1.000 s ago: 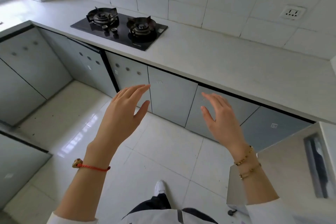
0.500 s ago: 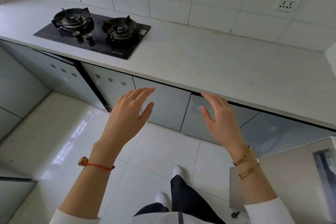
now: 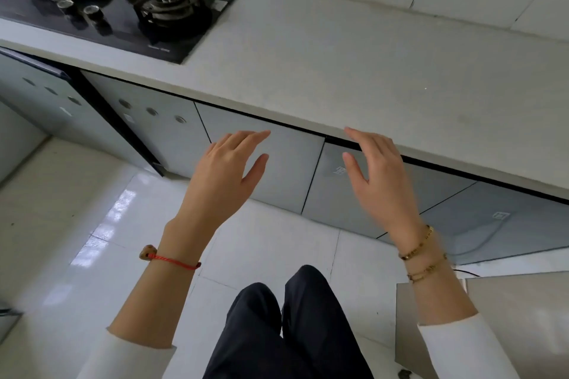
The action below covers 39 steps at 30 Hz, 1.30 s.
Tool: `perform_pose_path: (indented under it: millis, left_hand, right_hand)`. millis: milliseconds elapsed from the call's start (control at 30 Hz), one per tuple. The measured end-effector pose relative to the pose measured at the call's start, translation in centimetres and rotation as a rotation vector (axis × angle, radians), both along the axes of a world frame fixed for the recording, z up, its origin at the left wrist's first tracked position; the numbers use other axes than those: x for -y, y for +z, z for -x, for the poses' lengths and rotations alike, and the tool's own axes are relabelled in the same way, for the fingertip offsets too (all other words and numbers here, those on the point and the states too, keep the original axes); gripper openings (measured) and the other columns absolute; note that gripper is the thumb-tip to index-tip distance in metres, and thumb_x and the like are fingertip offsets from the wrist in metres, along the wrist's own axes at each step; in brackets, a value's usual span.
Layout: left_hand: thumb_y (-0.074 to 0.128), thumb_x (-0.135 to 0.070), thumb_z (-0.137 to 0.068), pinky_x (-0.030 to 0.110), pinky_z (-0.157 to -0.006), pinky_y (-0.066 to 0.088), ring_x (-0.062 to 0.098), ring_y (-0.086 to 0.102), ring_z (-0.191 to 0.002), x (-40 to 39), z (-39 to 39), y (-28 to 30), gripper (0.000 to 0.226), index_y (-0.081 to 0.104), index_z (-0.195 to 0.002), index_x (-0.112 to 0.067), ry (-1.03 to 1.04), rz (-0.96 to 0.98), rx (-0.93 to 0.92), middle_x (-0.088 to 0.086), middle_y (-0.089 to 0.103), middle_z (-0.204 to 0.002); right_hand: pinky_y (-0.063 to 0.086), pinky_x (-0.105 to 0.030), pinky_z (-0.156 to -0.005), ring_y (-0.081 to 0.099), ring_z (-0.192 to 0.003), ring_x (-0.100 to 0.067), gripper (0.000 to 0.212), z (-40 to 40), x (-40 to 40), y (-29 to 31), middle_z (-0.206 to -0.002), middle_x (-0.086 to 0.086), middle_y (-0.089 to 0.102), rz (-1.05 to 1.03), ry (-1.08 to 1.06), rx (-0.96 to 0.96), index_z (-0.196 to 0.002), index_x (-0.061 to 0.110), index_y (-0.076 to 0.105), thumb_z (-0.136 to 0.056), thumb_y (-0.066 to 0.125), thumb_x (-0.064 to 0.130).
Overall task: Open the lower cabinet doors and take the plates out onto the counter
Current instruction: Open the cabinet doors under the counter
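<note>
Below the counter [image 3: 338, 77] edge, head view: two closed cabinet doors are faced, left door [image 3: 277, 169] and right door [image 3: 335, 194], meeting at a near-vertical seam between the hands. Left hand [image 3: 221, 175] is held spread and empty in front of the left door, right hand [image 3: 378, 175] spread and empty before the right door, fingertips up by the counter lip. No handles are seen, so top edges under the lip are judged the likely pull points, each hand nearer its own door. Plates are not seen, presumably behind the doors. Stove [image 3: 117, 6] lies well apart to the left
</note>
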State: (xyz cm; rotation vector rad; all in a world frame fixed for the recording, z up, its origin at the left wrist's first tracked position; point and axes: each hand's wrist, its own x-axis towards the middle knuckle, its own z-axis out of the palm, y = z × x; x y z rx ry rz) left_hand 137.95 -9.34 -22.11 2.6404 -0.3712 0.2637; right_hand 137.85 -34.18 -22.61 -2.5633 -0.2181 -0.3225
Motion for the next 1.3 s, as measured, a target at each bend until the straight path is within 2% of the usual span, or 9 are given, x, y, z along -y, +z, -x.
perform_pose_path:
  millis: [133,300,433,700,867,1033,1167,1233,1300]
  left_hand:
    - [0.053,-0.026,-0.101,0.033,-0.099,0.046,0.022,0.061,-0.116,0.8,-1.6,-6.9,0.04,0.054,-0.14,-0.016,-0.024,-0.001,-0.003,0.002,0.065,-0.128]
    - [0.052,-0.026,-0.101,0.039,-0.097,0.051,0.023,0.062,-0.114,1.5,-3.5,-15.6,0.04,0.054,-0.14,-0.015,-0.043,0.009,0.037,0.003,0.065,-0.127]
    - [0.052,-0.026,-0.101,0.042,-0.094,0.051,0.024,0.062,-0.111,2.0,-5.0,-22.0,0.04,0.054,-0.14,-0.016,-0.054,0.024,0.075,0.003,0.065,-0.126]
    - [0.052,-0.025,-0.101,0.041,-0.091,0.051,0.023,0.063,-0.108,2.1,-7.4,-30.7,0.039,0.055,-0.139,-0.016,-0.073,0.049,0.219,0.002,0.066,-0.122]
    - [0.054,-0.026,-0.1,0.038,-0.089,0.051,0.021,0.063,-0.106,2.6,-8.7,-32.5,0.038,0.056,-0.137,-0.018,-0.095,0.084,0.296,-0.001,0.066,-0.122]
    - [0.053,-0.028,-0.1,0.033,-0.089,0.051,0.016,0.063,-0.107,3.8,-10.5,-30.9,0.038,0.055,-0.138,-0.02,-0.147,0.156,0.374,-0.004,0.066,-0.121]
    - [0.055,-0.027,-0.099,0.025,-0.085,0.053,0.006,0.063,-0.097,5.8,-12.5,-28.7,0.036,0.058,-0.134,-0.022,-0.197,0.394,0.322,-0.008,0.067,-0.116]
    - [0.057,-0.022,-0.098,0.015,-0.08,0.051,0.005,0.064,-0.093,7.0,-13.5,-27.7,0.034,0.061,-0.131,-0.02,-0.21,0.534,0.273,-0.008,0.069,-0.112]
    - [0.057,-0.021,-0.097,0.013,-0.078,0.051,0.006,0.066,-0.094,8.2,-14.2,-27.0,0.035,0.061,-0.132,-0.021,-0.201,0.684,0.175,-0.009,0.071,-0.11]
  right_hand:
    - [0.039,-0.039,-0.11,0.048,-0.124,-0.02,0.04,-1.5,0.7,-6.8,-0.129,-0.003,0.058,0.001,-0.002,0.032,-0.139,0.013,0.048,-0.1,0.047,0.023]
    - [0.036,-0.038,-0.111,0.048,-0.126,-0.022,0.039,-3.5,1.5,-15.2,-0.13,-0.003,0.058,0.025,-0.008,0.114,-0.137,0.012,0.05,-0.1,0.047,0.024]
    - [0.04,-0.041,-0.106,0.049,-0.123,-0.024,0.038,-4.9,1.8,-21.2,-0.127,-0.005,0.06,0.022,-0.009,0.191,-0.135,0.011,0.051,-0.099,0.048,0.022]
    - [0.04,-0.04,-0.106,0.049,-0.123,-0.025,0.038,-7.1,1.4,-29.4,-0.128,-0.004,0.06,0.033,-0.013,0.351,-0.136,0.011,0.051,-0.1,0.048,0.023]
    - [0.04,-0.039,-0.106,0.049,-0.122,-0.023,0.039,-7.8,1.0,-30.8,-0.127,-0.003,0.06,0.041,-0.018,0.423,-0.136,0.011,0.051,-0.1,0.048,0.023]
    - [0.039,-0.037,-0.107,0.049,-0.123,-0.023,0.039,-8.9,0.8,-28.9,-0.127,-0.003,0.06,0.051,-0.04,0.547,-0.136,0.01,0.051,-0.099,0.048,0.023]
    - [0.037,-0.037,-0.11,0.048,-0.126,-0.024,0.04,-9.9,1.0,-26.7,-0.131,-0.004,0.058,0.065,-0.054,0.62,-0.138,0.009,0.049,-0.1,0.046,0.023]
    - [0.036,-0.036,-0.111,0.047,-0.127,-0.024,0.041,-10.4,1.2,-25.9,-0.132,-0.004,0.058,0.077,-0.075,0.648,-0.138,0.009,0.049,-0.1,0.045,0.023]
    - [0.036,-0.036,-0.11,0.047,-0.127,-0.024,0.041,-10.8,1.3,-25.4,-0.131,-0.004,0.058,0.097,-0.096,0.651,-0.139,0.01,0.048,-0.1,0.044,0.024]
